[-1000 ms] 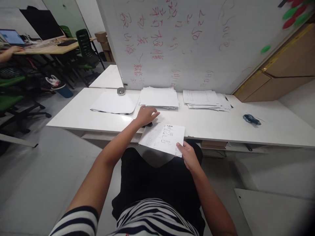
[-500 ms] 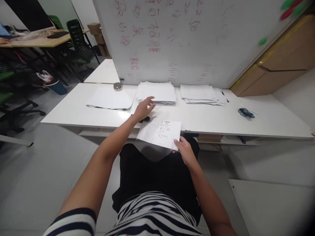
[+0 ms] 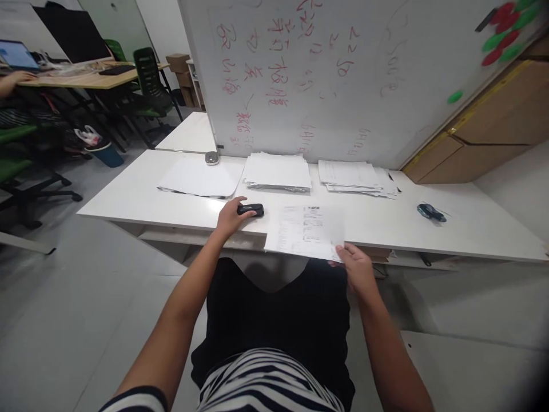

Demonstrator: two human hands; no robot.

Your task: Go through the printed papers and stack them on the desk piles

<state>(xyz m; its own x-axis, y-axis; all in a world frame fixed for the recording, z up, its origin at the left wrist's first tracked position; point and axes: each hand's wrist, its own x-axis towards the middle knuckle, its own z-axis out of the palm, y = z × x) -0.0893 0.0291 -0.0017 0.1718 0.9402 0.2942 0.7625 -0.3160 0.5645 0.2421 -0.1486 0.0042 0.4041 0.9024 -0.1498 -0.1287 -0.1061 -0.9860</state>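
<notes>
My left hand [image 3: 232,217] is closed round the near-left end of a black stapler [image 3: 256,210], its thumb along one side; the stapler rests on the white table. Between thumb and fingers, my right hand [image 3: 355,264] pinches the near-right corner of some printed paper [image 3: 302,232], which extends over the table's front edge. Whether it is one sheet or more, I cannot tell. Behind the stapler lies a thick stack of paper [image 3: 278,171]. Another paper stack [image 3: 354,176] sits to its right, its sheets unevenly spread.
Flat white sheets [image 3: 199,176] lie on the left of the table [image 3: 120,197], with a small grey rounded device [image 3: 211,158] behind them. A dark tape-like object [image 3: 431,212] lies on the right. A whiteboard [image 3: 274,74] stands at the back, beside cardboard boxes [image 3: 480,131]. Another person's hand [image 3: 19,80] rests at a far desk.
My left hand has come down from near the middle paper stack onto the stapler and taken hold of it. My right hand has moved the printed paper to the right.
</notes>
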